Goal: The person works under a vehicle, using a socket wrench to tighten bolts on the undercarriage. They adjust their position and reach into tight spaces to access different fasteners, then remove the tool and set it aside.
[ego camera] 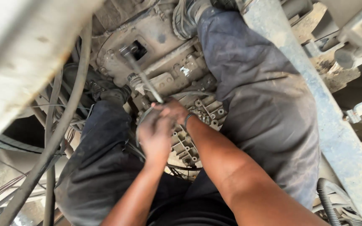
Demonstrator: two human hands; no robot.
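A long thin metal wrench (144, 77) runs from a socket head on the grimy gearbox housing (164, 42) back to my hands. My right hand (173, 111), with a dark band at the wrist, is closed on the wrench's near end. Just below and touching it, my left hand (156, 136) is also clenched there, its grip partly hidden by its own back. Both hands hover above a bolted, ribbed cover plate (204, 111) of the machinery.
My legs in dark grey trousers (265, 96) straddle the housing, one boot (185, 19) at the top and another (107, 92) at the left. A blue-grey frame rail (327, 121) crosses on the right. Thick hoses (65, 121) and cables run down the left; a corrugated hose (327, 203) lies bottom right.
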